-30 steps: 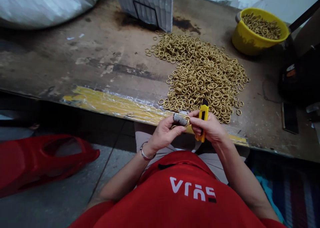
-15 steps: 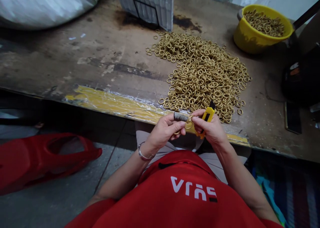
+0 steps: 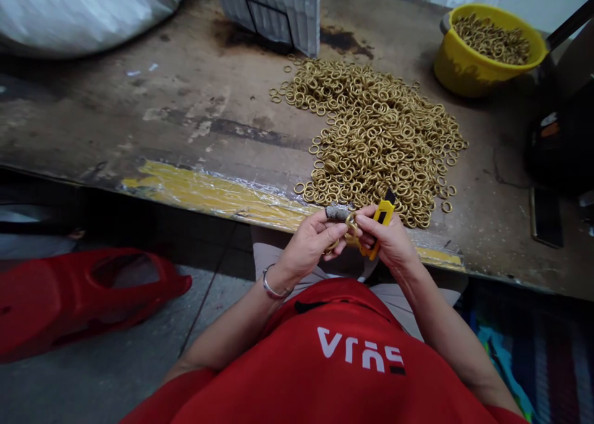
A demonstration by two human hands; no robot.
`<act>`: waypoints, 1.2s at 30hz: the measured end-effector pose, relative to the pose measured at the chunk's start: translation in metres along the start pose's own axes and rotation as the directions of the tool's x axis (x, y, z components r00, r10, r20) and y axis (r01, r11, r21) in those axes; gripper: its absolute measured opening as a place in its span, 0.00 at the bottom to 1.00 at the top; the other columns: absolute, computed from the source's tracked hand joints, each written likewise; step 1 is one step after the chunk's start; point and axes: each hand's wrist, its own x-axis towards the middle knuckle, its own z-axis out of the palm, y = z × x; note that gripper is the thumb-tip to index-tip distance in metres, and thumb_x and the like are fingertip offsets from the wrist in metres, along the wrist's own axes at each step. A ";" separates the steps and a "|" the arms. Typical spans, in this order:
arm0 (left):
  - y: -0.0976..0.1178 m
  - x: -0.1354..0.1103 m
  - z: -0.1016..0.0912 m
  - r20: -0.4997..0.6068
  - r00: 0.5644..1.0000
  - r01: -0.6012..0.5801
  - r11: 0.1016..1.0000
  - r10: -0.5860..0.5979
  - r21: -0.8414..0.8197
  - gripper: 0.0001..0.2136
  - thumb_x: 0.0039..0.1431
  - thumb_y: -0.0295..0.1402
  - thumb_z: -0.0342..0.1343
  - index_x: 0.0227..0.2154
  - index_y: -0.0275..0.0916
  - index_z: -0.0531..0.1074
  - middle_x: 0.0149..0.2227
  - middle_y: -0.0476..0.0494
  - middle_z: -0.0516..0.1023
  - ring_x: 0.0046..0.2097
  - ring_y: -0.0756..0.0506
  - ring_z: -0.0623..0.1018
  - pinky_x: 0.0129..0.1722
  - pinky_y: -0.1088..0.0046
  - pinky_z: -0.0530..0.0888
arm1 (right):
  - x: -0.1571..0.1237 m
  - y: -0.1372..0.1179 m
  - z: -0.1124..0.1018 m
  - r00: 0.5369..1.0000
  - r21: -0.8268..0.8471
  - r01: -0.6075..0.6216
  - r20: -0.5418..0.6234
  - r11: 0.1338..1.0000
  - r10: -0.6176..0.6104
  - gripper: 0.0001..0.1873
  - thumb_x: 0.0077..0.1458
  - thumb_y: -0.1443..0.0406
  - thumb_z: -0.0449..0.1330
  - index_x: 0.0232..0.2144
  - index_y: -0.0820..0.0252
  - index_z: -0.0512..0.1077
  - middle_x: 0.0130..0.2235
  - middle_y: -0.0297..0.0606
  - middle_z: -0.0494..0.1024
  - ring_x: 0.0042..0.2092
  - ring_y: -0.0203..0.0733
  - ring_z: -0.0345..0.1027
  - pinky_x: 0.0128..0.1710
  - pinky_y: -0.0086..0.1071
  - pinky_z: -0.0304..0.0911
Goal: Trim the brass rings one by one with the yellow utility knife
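My left hand (image 3: 313, 239) is closed on a few brass-coloured rings (image 3: 331, 247), partly hidden by its fingers. A worn grey wrap (image 3: 338, 213) covers its index finger. Between both hands, a single ring (image 3: 351, 224) is pinched at the fingertips. My right hand (image 3: 392, 241) is closed around a yellow utility knife (image 3: 382, 221), whose dark tip points up and away from me. Its thumb and index finger meet the ring's right side. Just beyond the hands, a big heap of the same rings (image 3: 385, 133) spreads over the table.
At the back right stands a yellow tub (image 3: 482, 71) filled with rings. A phone (image 3: 546, 216) lies at the table's right. A grey ribbed panel (image 3: 283, 15) and a white sack (image 3: 88, 15) sit at the back. On the floor to the left is a red plastic stool (image 3: 93, 294).
My left hand has shifted slightly right, and the knife in my right hand slightly left. Between the fingertips, the ring has turned a little. The heap looks the same.
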 end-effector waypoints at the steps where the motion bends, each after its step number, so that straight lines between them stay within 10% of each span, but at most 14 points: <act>1: 0.001 0.000 0.000 0.005 1.000 0.017 1.000 -0.017 -0.011 0.16 0.54 0.43 0.66 0.38 0.35 0.73 0.30 0.47 0.77 0.21 0.55 0.67 0.15 0.81 0.59 | 0.000 0.002 -0.001 1.000 -0.009 0.007 0.002 1.000 -0.007 0.16 0.48 0.55 0.71 0.29 0.59 0.74 0.20 0.28 0.70 0.19 0.27 0.54 0.18 0.24 0.51; 10: 0.002 -0.003 0.002 -0.017 0.999 0.027 1.000 -0.027 0.000 0.15 0.51 0.41 0.69 0.32 0.36 0.73 0.22 0.54 0.68 0.21 0.56 0.65 0.18 0.81 0.61 | -0.007 -0.004 0.000 0.980 -0.483 0.188 0.031 0.855 -0.198 0.11 0.59 0.56 0.62 0.33 0.57 0.78 0.24 0.32 0.72 0.26 0.35 0.64 0.29 0.30 0.61; 17: -0.002 -0.004 -0.003 -0.053 0.996 -0.059 0.988 0.067 0.143 0.13 0.55 0.40 0.66 0.33 0.35 0.74 0.23 0.54 0.68 0.21 0.56 0.63 0.19 0.81 0.61 | -0.022 -0.011 -0.007 0.910 -0.942 0.315 0.265 0.117 -0.318 0.19 0.52 0.74 0.54 0.45 0.60 0.77 0.39 0.42 0.78 0.39 0.44 0.72 0.38 0.33 0.63; 20: 0.001 -0.004 -0.005 -0.061 0.995 -0.067 0.968 0.084 0.242 0.12 0.56 0.39 0.65 0.34 0.35 0.74 0.22 0.54 0.68 0.21 0.55 0.64 0.19 0.80 0.61 | -0.025 -0.012 -0.006 0.930 -0.966 0.255 0.258 -0.048 -0.263 0.20 0.51 0.75 0.55 0.45 0.61 0.76 0.39 0.42 0.78 0.37 0.44 0.72 0.36 0.32 0.60; 29: 0.014 -0.006 -0.007 0.006 0.962 -0.221 0.763 0.274 0.607 0.09 0.56 0.34 0.60 0.37 0.35 0.79 0.32 0.47 0.79 0.31 0.50 0.73 0.33 0.75 0.71 | -0.022 -0.016 0.004 0.972 -0.974 0.132 0.164 -0.184 -0.166 0.10 0.61 0.71 0.55 0.42 0.59 0.75 0.41 0.41 0.79 0.38 0.43 0.73 0.33 0.33 0.55; 36: 0.021 -0.023 -0.013 -0.026 0.929 -0.286 0.760 0.370 0.584 0.04 0.59 0.32 0.61 0.35 0.37 0.78 0.29 0.50 0.78 0.31 0.50 0.73 0.34 0.75 0.70 | -0.005 -0.019 0.028 0.985 -0.971 0.093 0.122 -0.219 -0.120 0.11 0.64 0.70 0.52 0.43 0.60 0.74 0.42 0.44 0.81 0.37 0.44 0.74 0.31 0.33 0.52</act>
